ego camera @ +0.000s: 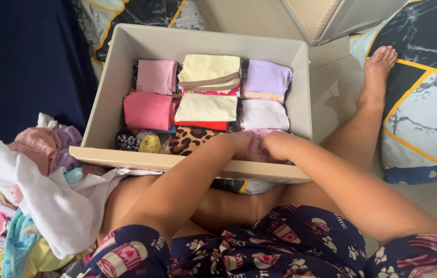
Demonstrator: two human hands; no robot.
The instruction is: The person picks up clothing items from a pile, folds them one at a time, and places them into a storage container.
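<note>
Pressing a folded pale pink garment (256,149) into the near right corner of a beige drawer (106,98), both hands working together.

Nearest: patterned navy shorts (280,247), legs crossed under the drawer's front rim. Left of the lap, a loose pile of unfolded clothes (28,195), within arm's reach of the drawer. Left hand (240,143) and right hand (276,145) meet over the front rim, fingers curled down onto the pink garment; grip partly hidden, both appear closed on it, likely to keep the fold tight as it seats. Beyond: folded pieces stand in rows so each edge shows, with a leopard-print piece (193,139), red-pink fold (149,110), cream folds (209,72), lilac fold (267,77). Farthest: bare foot (378,67) on tile.
</note>
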